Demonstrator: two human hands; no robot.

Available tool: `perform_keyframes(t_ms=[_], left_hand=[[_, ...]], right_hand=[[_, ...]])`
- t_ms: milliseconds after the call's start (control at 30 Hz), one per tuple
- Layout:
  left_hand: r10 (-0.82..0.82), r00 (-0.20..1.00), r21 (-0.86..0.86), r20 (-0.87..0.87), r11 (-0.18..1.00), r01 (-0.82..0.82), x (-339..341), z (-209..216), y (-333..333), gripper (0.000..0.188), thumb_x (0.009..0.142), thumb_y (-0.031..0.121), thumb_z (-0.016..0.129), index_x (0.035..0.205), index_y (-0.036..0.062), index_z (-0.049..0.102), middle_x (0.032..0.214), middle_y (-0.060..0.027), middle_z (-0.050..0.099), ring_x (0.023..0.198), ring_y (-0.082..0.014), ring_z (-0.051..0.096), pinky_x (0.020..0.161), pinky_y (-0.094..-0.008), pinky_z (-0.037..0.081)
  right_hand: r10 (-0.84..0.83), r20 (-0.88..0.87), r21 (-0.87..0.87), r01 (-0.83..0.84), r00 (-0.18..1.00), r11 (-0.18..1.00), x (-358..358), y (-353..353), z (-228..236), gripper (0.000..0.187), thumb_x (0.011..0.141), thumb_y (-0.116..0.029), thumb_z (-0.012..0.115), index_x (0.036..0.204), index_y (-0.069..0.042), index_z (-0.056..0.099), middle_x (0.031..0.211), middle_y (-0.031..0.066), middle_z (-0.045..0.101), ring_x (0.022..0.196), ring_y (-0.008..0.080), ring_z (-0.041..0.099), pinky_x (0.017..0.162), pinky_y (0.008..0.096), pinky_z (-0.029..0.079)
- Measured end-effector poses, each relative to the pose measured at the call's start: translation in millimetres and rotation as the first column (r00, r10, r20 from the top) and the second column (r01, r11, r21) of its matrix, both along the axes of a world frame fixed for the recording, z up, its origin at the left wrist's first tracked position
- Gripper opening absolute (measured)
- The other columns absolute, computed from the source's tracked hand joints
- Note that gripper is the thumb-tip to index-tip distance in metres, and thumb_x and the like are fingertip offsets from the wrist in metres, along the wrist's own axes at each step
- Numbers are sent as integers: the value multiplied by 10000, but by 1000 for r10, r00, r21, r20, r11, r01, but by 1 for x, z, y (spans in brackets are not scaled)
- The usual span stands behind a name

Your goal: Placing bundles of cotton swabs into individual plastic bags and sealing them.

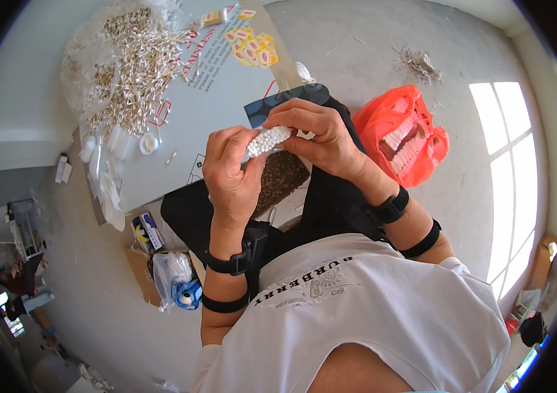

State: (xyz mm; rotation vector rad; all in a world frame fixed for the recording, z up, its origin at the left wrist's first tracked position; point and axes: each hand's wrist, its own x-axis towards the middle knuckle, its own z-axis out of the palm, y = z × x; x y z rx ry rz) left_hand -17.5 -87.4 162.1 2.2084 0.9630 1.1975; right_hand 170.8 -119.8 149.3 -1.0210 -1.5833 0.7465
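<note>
A bundle of cotton swabs is held between my two hands, its white tips packed together and turned up toward me. My left hand is closed on the left end of the bundle, thumb at the near edge. From the right, my right hand grips the other end with bent fingers. Behind my hands is the grey board-topped table, with a big heap of loose cotton swabs spilling from a clear plastic bag. Several small yellow-and-white cards lie scattered on the board.
An open red plastic bag with rows of white-tipped packs stands on the floor at my right. White rolls and a tape-like ring sit at the table's left corner. A cardboard box is on the floor at left; a debris pile lies far right.
</note>
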Motion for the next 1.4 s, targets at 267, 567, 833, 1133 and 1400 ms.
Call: perform_keyframes(t_ms=[267,567,833,1133,1400], left_hand=[[-64,995,16,73,998,63,2,5,-1,372,671,-30,797,1008,17,647,975,-99,636,861,-265,607,752,-345,512],[-78,993,22,84,997,76,1,2,0,293,711,-20,777,972,9,646,948,-98,638,840,-271,610,737,-355,511],[-99,993,-23,71,995,101,-2,0,4,280,722,4,781,968,15,646,945,-106,640,846,-280,617,745,-351,510],[-90,993,-39,74,995,93,2,5,2,323,689,-39,780,974,15,638,959,-107,629,876,-277,619,773,-348,511],[-84,996,-18,31,996,85,1,-2,3,283,710,-56,758,953,6,628,926,-96,633,847,-259,612,736,-336,508]], right_hand=[[-45,-73,-36,42,996,998,-7,-5,4,275,760,30,746,1025,-12,682,962,70,660,760,156,624,703,267,517],[-52,-117,-59,45,992,997,-9,-7,-1,270,778,17,737,1040,-18,683,986,63,663,811,135,606,699,252,483],[-46,-92,-130,34,995,991,-10,-9,-1,265,781,12,730,1039,-25,681,1003,58,660,838,126,585,699,244,458],[-64,-9,-10,64,998,998,-11,-11,4,342,758,49,718,1087,-26,660,1005,62,658,757,128,580,642,247,465],[-38,38,53,36,999,998,-10,-9,3,311,772,15,726,1074,-23,660,978,77,663,697,147,591,616,258,484]])
